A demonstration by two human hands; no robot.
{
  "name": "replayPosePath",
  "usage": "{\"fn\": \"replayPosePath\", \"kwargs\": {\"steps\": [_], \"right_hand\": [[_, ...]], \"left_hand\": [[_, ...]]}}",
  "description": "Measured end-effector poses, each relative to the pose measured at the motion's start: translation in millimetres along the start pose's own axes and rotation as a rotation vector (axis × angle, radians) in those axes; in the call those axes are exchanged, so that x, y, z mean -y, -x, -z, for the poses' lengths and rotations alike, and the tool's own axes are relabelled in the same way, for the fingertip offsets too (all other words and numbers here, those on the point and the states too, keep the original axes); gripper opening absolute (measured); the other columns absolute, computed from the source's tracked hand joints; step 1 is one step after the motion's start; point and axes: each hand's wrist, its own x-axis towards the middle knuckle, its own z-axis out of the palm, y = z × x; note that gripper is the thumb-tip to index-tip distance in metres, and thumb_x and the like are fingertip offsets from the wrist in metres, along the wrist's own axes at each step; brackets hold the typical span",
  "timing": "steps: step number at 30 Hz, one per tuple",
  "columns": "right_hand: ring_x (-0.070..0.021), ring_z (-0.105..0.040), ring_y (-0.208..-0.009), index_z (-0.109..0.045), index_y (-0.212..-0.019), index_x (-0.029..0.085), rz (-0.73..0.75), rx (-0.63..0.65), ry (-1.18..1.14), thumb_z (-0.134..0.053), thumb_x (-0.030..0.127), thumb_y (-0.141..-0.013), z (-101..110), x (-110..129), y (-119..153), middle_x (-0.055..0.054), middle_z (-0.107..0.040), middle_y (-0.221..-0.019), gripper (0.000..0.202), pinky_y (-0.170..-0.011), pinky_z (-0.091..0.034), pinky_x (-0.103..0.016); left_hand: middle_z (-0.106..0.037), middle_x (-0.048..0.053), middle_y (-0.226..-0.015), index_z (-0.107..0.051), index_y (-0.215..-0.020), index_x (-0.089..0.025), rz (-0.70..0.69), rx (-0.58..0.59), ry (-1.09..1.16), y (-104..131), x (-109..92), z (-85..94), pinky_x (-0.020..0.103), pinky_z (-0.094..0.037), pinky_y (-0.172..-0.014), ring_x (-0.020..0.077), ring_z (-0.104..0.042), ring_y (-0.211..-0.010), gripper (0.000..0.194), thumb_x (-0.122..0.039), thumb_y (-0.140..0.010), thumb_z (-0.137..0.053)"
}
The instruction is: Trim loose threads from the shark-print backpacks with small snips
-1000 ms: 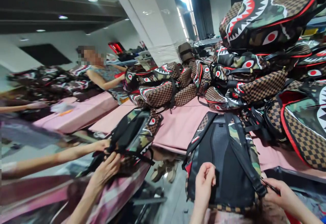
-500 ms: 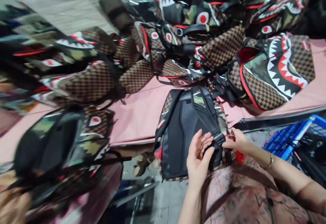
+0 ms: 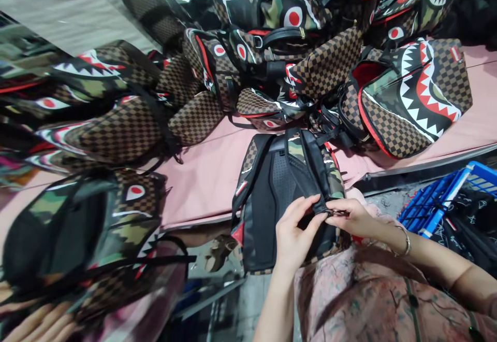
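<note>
In front of me a black-backed backpack (image 3: 260,228) with checkered and camouflage sides leans at the table's edge, its back panel facing up. My left hand (image 3: 297,233) pinches the lower end of its right-hand shoulder strap (image 3: 306,171) between thumb and fingers. Close beside it, my right hand (image 3: 349,217) is closed on the strap's buckle end, where a small dark piece shows between the fingers. Exactly what that piece is, I cannot make out.
Checkered shark-mouth bags (image 3: 419,103) are heaped along the pink-covered table (image 3: 202,186). At the left, a co-worker's hands (image 3: 46,321) are on another backpack (image 3: 89,217). A blue basket (image 3: 438,197) with dark items stands at the right, below the table's edge.
My left hand has gone from open fingers to a pinch on the strap. My right hand has moved left, close to it. The view has shifted slightly.
</note>
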Motion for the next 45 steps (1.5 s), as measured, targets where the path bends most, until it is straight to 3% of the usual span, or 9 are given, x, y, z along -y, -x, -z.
{"fn": "replayPosePath", "kwargs": {"steps": [6,11,13,17,25,28,34,38,45], "right_hand": [[-0.0118,-0.055,-0.064,-0.063,-0.083,0.016,0.142,0.061,0.122,-0.057,0.022,-0.079,9.9,13.5,-3.2,-0.003,-0.063,-0.072,0.009,-0.059,-0.044,-0.021],[-0.0131,-0.058,-0.076,-0.053,-0.109,0.017,0.074,0.085,0.086,-0.057,0.029,-0.08,20.0,24.7,1.9,-0.004,-0.064,-0.091,0.032,-0.068,-0.046,-0.023],[-0.0128,-0.058,-0.079,-0.049,-0.113,0.019,-0.002,0.056,0.144,-0.051,0.027,-0.084,28.0,26.5,0.8,-0.002,-0.062,-0.092,0.029,-0.069,-0.045,-0.024],[-0.015,-0.055,-0.078,-0.055,-0.096,0.018,0.12,0.009,0.424,-0.049,0.024,-0.085,46.5,30.2,-13.9,-0.004,-0.06,-0.084,0.014,-0.069,-0.042,-0.026],[-0.0163,-0.05,-0.073,-0.058,-0.091,0.015,0.453,0.386,0.735,-0.045,0.026,-0.088,65.3,57.6,-49.0,-0.005,-0.057,-0.079,0.017,-0.066,-0.037,-0.026],[-0.0158,-0.05,-0.07,-0.058,-0.085,0.016,0.447,0.387,0.744,-0.045,0.024,-0.088,65.7,58.4,-50.6,-0.004,-0.057,-0.074,0.015,-0.064,-0.036,-0.026],[-0.0143,-0.055,-0.075,-0.058,-0.089,0.015,0.301,0.226,0.483,-0.05,0.022,-0.085,79.2,40.6,-39.3,-0.004,-0.061,-0.081,0.011,-0.069,-0.041,-0.024],[-0.0154,-0.055,-0.077,-0.058,-0.092,0.016,0.307,0.224,0.534,-0.048,0.025,-0.087,90.0,40.9,-31.2,-0.005,-0.062,-0.084,0.015,-0.072,-0.043,-0.027],[-0.0156,-0.054,-0.078,-0.058,-0.093,0.015,0.385,0.264,0.662,-0.041,0.031,-0.091,91.4,46.2,-28.5,-0.006,-0.061,-0.083,0.024,-0.073,-0.043,-0.027]], "left_hand": [[-0.068,0.004,-0.073,-0.07,-0.073,-0.018,0.179,-0.028,0.165,-3.5,-11.3,-3.9,0.027,-0.05,-0.069,0.0164,-0.061,-0.074,0.012,-0.028,-0.066,-0.068],[-0.055,-0.004,-0.056,-0.063,-0.069,-0.015,0.296,-0.297,0.337,0.9,-7.2,-12.3,0.017,-0.039,-0.051,0.0065,-0.047,-0.051,0.016,-0.031,-0.07,-0.065],[-0.049,-0.006,-0.053,-0.06,-0.069,-0.015,0.354,-0.356,0.456,2.8,-6.0,-13.9,0.015,-0.035,-0.047,0.0047,-0.042,-0.048,0.02,-0.034,-0.069,-0.066],[-0.048,-0.006,-0.054,-0.056,-0.068,-0.015,0.438,-0.302,0.645,4.2,-9.9,-15.1,0.014,-0.035,-0.047,0.0042,-0.041,-0.048,0.026,-0.037,-0.064,-0.069],[-0.048,-0.005,-0.058,-0.056,-0.067,-0.015,0.431,-0.211,0.612,3.7,-18.0,-17.2,0.018,-0.04,-0.056,0.0058,-0.043,-0.053,0.025,-0.036,-0.065,-0.069],[-0.048,-0.005,-0.058,-0.056,-0.068,-0.015,0.419,-0.22,0.612,2.9,-16.3,-18.2,0.017,-0.039,-0.056,0.0063,-0.043,-0.054,0.026,-0.038,-0.066,-0.069],[-0.053,-0.001,-0.069,-0.057,-0.072,-0.016,0.378,-0.235,0.666,3.4,-19.9,-19.0,0.018,-0.041,-0.059,0.0082,-0.048,-0.062,0.029,-0.044,-0.07,-0.064],[-0.056,-0.001,-0.079,-0.057,-0.095,-0.02,0.339,-0.187,0.53,6.2,-27.7,-22.2,0.02,-0.044,-0.068,0.0103,-0.054,-0.073,0.037,-0.03,-0.063,-0.072],[-0.055,0.0,-0.086,-0.052,-0.098,-0.02,0.266,-0.139,0.401,6.7,-28.2,-27.8,0.023,-0.045,-0.074,0.011,-0.054,-0.075,0.036,-0.021,-0.065,-0.068]]}}
